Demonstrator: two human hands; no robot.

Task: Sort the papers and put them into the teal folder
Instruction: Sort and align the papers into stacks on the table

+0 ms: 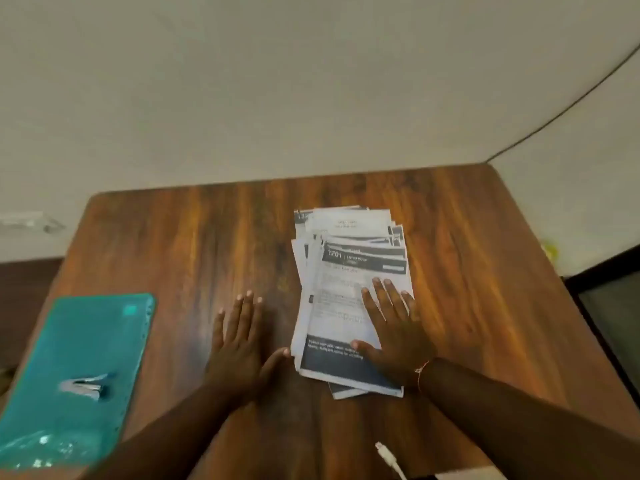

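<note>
head view: the papers (353, 289) lie in one loose, fanned pile right of centre on the wooden table (207, 237). the teal folder (79, 375) lies flat at the near left, well apart. the right hand (394, 334) rests flat on the pile, fingers straight and spread, gripping nothing. the left hand (239, 344) lies flat on bare wood just beside the pile, fingers straight, thumb out toward its edge; whether it touches i cannot tell. to sort well, i judge the right hand should pin the pile while the left hand peels sheets off singly, so nothing slides. counted: one folder, one pile, its sheets too blurred to number, two hands, one white cable (389, 459).
</note>
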